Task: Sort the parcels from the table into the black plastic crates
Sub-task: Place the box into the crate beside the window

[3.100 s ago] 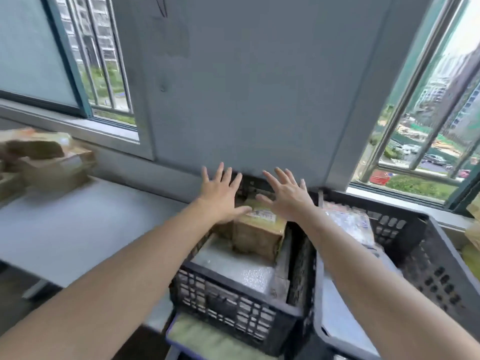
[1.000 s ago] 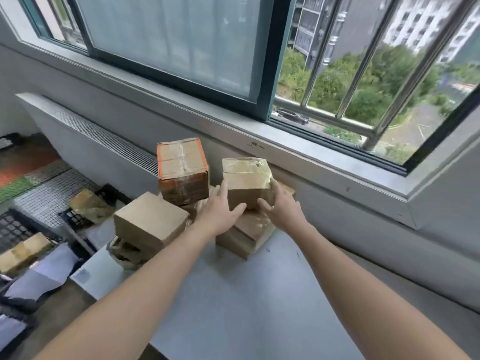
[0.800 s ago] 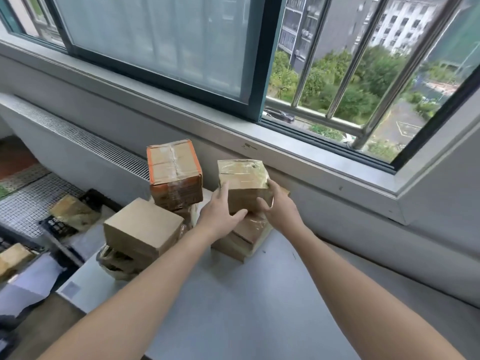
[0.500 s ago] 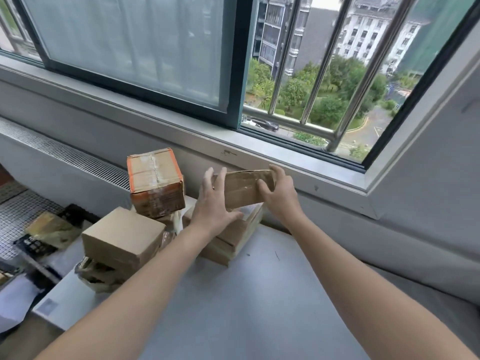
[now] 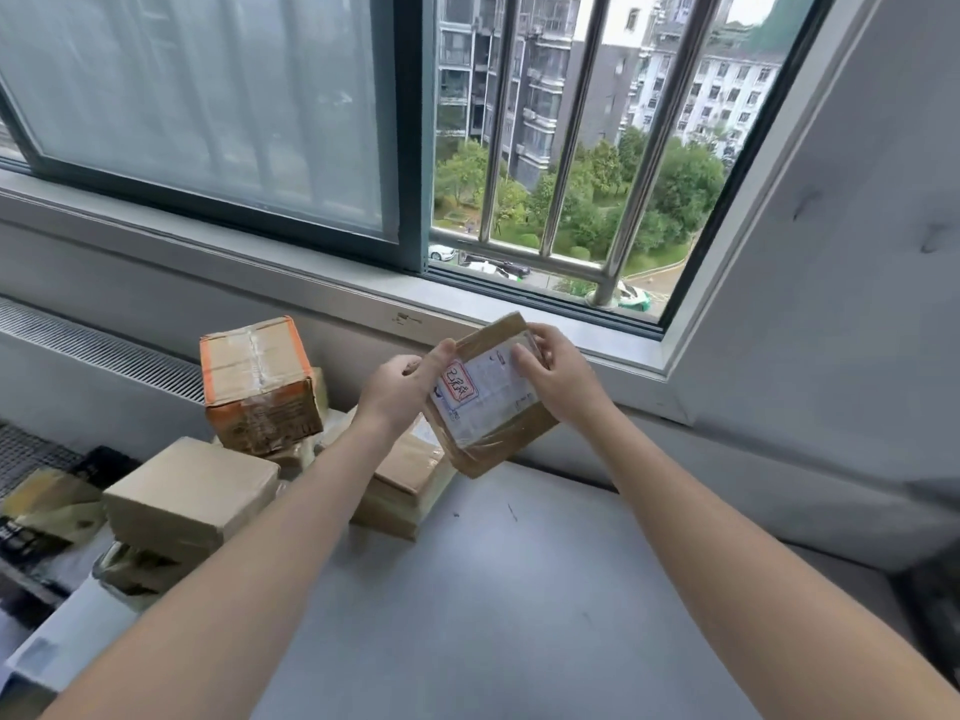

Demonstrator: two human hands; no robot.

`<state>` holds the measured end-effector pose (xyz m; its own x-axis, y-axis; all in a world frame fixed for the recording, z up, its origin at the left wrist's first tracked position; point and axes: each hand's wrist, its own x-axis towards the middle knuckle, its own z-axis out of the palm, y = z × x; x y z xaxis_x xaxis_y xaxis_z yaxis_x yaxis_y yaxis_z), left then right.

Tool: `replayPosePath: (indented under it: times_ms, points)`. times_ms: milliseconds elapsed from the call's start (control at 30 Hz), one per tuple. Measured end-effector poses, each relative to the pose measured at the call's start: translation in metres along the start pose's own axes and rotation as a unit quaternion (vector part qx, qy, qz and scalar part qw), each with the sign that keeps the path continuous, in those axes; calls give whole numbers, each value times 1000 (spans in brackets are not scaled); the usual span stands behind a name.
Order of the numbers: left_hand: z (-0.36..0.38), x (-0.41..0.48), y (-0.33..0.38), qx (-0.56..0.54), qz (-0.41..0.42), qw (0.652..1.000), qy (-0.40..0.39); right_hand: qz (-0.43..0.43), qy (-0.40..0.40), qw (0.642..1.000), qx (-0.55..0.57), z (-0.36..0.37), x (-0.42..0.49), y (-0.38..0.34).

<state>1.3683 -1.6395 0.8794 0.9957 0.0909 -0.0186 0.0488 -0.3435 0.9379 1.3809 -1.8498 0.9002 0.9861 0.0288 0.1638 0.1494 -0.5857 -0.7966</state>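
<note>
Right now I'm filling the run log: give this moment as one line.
left hand: grips labelled parcel | right hand: grips labelled parcel | labelled parcel: held above table, label toward camera | orange-taped box: atop pile, untouched

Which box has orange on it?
The taped box perched highest at the left. Only its edges are orange; the held parcel and the others are brown.
</note>
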Motion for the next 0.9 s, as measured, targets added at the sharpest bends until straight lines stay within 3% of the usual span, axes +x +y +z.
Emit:
replayPosePath:
  times_ms: [333, 500, 633, 767, 833, 900]
  points:
    - [16, -9, 13, -35, -12, 999, -30, 81, -73, 988, 110, -27, -18, 22]
    - [23, -12, 15, -42, -7, 998, -45, 83, -56, 985, 141, -36, -18, 27]
    - [30, -16, 10, -32, -18, 996, -86, 78, -61, 990, 99, -48, -19, 27]
    - [25, -16, 7, 22, -25, 980, -198, 76, -93, 991, 54, -68, -23, 18]
    - [28, -18, 7, 5, -6, 972, -233, 69, -114, 990, 50, -75, -24, 10]
    - [34, -24, 7, -40, 11, 975, -221, 52, -105, 992, 49, -76, -24, 4]
